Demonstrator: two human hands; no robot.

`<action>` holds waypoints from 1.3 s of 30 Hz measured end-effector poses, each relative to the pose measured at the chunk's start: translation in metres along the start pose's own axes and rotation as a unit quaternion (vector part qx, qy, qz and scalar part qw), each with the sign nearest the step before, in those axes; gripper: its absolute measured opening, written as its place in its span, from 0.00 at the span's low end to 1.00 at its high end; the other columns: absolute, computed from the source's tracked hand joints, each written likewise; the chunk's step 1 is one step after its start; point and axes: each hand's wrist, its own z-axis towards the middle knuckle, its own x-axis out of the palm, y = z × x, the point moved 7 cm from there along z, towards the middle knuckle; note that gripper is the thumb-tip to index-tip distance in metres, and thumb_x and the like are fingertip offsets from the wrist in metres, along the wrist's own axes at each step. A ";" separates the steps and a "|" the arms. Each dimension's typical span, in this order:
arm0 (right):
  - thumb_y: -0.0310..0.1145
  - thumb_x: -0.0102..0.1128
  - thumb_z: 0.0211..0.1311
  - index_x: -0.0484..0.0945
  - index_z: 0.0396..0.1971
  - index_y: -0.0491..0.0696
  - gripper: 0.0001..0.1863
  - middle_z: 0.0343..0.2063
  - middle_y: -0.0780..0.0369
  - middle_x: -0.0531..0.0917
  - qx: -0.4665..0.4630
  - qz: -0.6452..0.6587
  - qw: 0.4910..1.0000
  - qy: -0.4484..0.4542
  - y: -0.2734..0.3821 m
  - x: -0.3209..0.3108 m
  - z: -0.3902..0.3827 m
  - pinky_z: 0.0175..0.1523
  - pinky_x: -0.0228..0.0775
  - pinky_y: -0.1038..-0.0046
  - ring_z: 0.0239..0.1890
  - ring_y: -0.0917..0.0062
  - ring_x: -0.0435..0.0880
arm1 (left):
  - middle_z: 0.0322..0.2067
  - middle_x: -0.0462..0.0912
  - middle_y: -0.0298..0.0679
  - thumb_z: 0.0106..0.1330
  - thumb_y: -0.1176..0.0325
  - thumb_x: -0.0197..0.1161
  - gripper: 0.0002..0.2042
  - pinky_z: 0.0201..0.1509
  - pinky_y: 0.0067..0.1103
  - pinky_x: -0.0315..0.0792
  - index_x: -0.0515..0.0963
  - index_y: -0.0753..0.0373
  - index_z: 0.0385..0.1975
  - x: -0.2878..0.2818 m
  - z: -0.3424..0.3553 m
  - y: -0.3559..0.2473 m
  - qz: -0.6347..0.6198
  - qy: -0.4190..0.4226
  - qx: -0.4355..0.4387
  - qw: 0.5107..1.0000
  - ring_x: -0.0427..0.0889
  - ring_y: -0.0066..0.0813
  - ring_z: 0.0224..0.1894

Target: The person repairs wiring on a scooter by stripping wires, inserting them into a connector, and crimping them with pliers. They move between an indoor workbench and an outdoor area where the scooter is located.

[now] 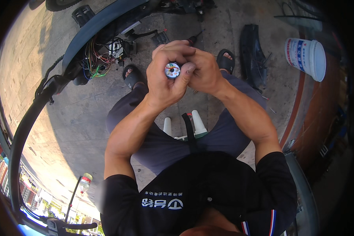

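My left hand point(161, 78) is wrapped round a small round part point(172, 70). Its end face is whitish with several coloured spots, a dark centre and a dark rim; the rest is hidden in the grip. Pressed against the left hand from the right, my right hand point(206, 72) has its fingers closed. What it grips, if anything, is hidden. Just beyond the knuckles a screwdriver-like tool point(192, 40) with a dark red handle and thin shaft shows; I cannot tell whether it is touched.
A vehicle's curved dark body panel point(84, 33) arches at the far left, with loose coloured wires point(94, 59) beneath. A black panel point(255, 55) lies on the paving at right, near a white bucket point(308, 59). Part of a light stool point(198, 122) shows between my legs.
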 end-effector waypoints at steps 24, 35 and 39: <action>0.24 0.59 0.50 0.76 0.38 0.39 0.13 0.34 0.60 0.80 0.065 0.161 0.983 0.056 -0.007 0.003 0.000 0.41 0.75 0.75 0.35 0.76 0.82 | 0.39 0.80 0.46 0.55 0.73 0.67 0.09 0.55 0.34 0.69 0.72 0.64 0.29 -0.003 -0.001 -0.008 0.018 0.041 0.017 0.999 0.78 0.45 0.49; 0.24 0.53 0.63 0.73 0.47 0.40 0.13 0.39 0.64 0.79 0.204 0.300 0.928 0.088 -0.022 0.004 -0.007 0.46 0.71 0.79 0.43 0.83 0.77 | 0.41 0.80 0.48 0.56 0.74 0.63 0.09 0.57 0.36 0.68 0.73 0.67 0.34 0.000 0.001 -0.005 0.033 0.063 0.012 0.997 0.77 0.45 0.50; 0.22 0.50 0.66 0.73 0.48 0.41 0.12 0.38 0.65 0.80 0.228 0.329 0.912 0.088 -0.027 0.006 -0.007 0.43 0.72 0.81 0.41 0.86 0.77 | 0.41 0.80 0.48 0.54 0.74 0.64 0.12 0.58 0.36 0.68 0.74 0.68 0.37 0.000 0.002 -0.004 0.038 0.056 0.017 0.998 0.77 0.46 0.50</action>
